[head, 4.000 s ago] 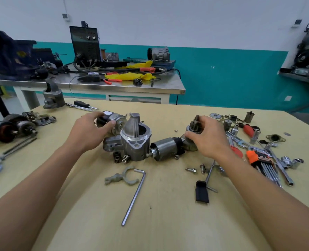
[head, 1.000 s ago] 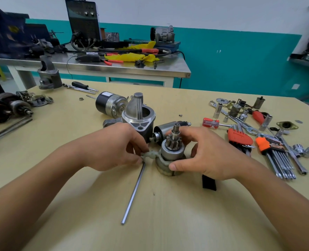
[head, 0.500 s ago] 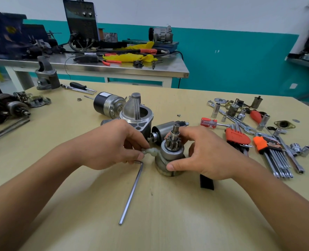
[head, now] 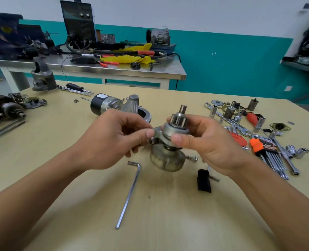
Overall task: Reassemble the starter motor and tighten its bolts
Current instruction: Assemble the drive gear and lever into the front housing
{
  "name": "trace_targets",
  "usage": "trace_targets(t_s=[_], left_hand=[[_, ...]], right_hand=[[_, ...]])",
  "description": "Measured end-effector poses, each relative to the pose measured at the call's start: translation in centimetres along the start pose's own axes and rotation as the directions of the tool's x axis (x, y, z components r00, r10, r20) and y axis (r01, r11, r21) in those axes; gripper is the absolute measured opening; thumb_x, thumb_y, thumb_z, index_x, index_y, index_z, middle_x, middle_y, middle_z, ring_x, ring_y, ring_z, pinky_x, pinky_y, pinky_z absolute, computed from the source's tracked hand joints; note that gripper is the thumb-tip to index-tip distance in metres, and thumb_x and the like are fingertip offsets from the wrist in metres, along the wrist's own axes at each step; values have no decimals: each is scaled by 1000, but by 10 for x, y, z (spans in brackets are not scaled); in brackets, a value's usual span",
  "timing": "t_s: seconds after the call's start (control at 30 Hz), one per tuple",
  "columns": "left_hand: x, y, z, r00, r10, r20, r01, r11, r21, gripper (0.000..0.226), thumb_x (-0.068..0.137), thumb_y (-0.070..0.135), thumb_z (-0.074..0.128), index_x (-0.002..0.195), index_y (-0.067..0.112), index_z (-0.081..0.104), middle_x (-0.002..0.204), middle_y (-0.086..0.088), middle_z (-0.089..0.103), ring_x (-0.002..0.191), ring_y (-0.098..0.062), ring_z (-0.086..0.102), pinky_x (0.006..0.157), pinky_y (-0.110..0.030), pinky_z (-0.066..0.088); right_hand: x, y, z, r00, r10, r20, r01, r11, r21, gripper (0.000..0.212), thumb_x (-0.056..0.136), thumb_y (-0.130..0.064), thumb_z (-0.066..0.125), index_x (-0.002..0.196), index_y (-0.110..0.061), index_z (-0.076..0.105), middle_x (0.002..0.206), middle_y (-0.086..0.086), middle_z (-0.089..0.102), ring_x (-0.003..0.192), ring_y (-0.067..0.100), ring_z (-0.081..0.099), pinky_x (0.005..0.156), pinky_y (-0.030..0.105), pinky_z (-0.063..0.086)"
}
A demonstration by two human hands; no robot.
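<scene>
My right hand [head: 210,142] grips the starter drive assembly [head: 174,129], a grey drum with a toothed pinion and shaft pointing up and a wide greasy gear housing [head: 166,160] below. It is lifted off the table. My left hand [head: 112,140] pinches the grey shift fork lever [head: 156,132] against the drive's collar. Behind my hands on the table sit the aluminium nose housing [head: 133,105] and the black-and-silver motor body [head: 104,104]. A loose bolt [head: 191,157] lies near the gear housing.
A long hex key [head: 130,194] lies in front of me. A black block [head: 204,180] sits to its right. Hex key sets, sockets and wrenches [head: 266,151] crowd the right side. An armature and parts [head: 5,109] lie far left. A steel bench [head: 114,69] stands behind.
Both hands have lifted the drive assembly and fork off the table and nearer to me. Four seconds ago my left hand was on the motor body and my right picked up the drive.
</scene>
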State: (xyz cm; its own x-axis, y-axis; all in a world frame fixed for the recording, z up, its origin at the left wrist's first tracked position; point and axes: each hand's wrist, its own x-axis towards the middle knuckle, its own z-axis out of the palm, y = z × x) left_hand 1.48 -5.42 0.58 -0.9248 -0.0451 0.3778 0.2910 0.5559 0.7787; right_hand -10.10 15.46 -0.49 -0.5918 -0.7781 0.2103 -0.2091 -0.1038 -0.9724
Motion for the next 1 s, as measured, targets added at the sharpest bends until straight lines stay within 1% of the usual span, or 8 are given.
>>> trace_targets(t_s=[0.07,0.17,0.4,0.5,0.63,0.77,0.9,1.0], left_hand=[[0,0,8,996,-34,-80,24,993,-115,25,83,37,67,87,14,76,61,-2,67,50,-15,61,46,-25,50],[0,-2,24,979,-111,-170,69,970,-234,19,88,28,68,83,11,75,59,-2,66,48,-15,59,44,-25,49],[1,6,39,944,-100,-314,13,963,-270,23,82,40,71,79,17,74,55,-1,65,44,-13,59,42,-22,47],[6,12,32,965,-76,-250,26,980,-196,22,84,45,68,81,24,73,55,3,63,47,-9,56,46,-23,47],[19,27,30,989,-95,-116,91,995,-41,59,85,66,45,130,29,52,65,14,65,59,2,59,61,-19,51],[36,42,34,991,-113,-68,115,993,24,59,94,66,37,134,28,58,115,9,72,104,0,65,94,-30,53],[45,47,54,965,-248,-84,245,968,-43,61,92,70,44,134,27,57,121,4,69,104,-11,66,83,-31,53],[46,44,68,971,-239,-27,232,961,-148,49,92,70,48,112,31,70,99,6,76,88,-8,71,74,-27,54]], right_hand=[[2,0,3,999,-15,-37,20,991,132,41,67,-28,86,105,-17,74,107,7,75,105,26,70,90,38,58],[4,0,13,991,17,-136,18,968,250,43,77,-34,75,111,-8,70,105,14,73,96,31,71,79,45,60],[6,0,29,961,-70,-267,131,967,220,41,89,-42,56,109,-7,65,99,13,71,88,31,68,81,50,58],[6,-3,28,972,-28,-232,96,952,290,45,89,-40,57,114,-4,65,107,21,69,96,37,66,87,55,57],[4,-8,25,989,-17,-150,61,955,291,35,92,-36,56,114,-12,69,106,12,72,98,29,69,85,47,57],[4,-11,25,983,-59,-175,94,975,200,32,92,-41,53,111,-27,75,111,7,75,106,26,70,91,49,56],[6,-15,19,940,17,-340,29,991,131,39,95,-52,43,89,-37,79,93,3,78,88,24,76,69,44,62],[5,-16,13,920,-2,-392,1,1000,-4,51,99,-64,29,88,-49,76,90,-7,78,89,14,75,75,44,61]])
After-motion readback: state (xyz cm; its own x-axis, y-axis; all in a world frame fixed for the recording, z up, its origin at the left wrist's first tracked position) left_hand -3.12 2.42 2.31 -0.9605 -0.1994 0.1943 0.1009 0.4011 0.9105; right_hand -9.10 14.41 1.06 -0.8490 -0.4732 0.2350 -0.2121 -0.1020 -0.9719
